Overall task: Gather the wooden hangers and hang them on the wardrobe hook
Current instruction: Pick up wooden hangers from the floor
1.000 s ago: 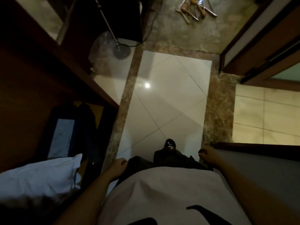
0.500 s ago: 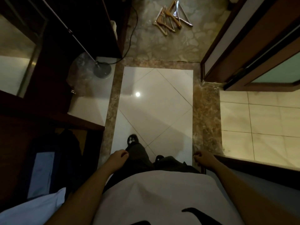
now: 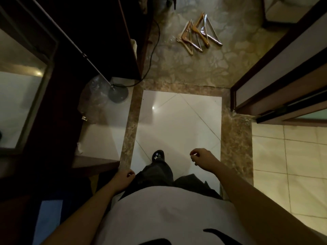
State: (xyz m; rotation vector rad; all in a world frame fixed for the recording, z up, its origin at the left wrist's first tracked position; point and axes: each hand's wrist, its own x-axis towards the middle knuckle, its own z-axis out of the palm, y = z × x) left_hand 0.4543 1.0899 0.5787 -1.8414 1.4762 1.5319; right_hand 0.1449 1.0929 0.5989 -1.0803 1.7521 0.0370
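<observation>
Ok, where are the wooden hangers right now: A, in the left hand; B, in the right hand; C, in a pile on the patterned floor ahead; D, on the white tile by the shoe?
C: the wooden hangers lie in a pile on the patterned floor, while the left hand and right hand hold nothing.

No readable text, label, brand or number anywhere. Only marks: a small pale star shape on the toe of the dark shoe (image 3: 158, 155), and black curved shapes on the light shirt (image 3: 168, 214), cut off at the bottom edge and not legible as letters. Room too dim to tell anything on the dark furniture.
</observation>
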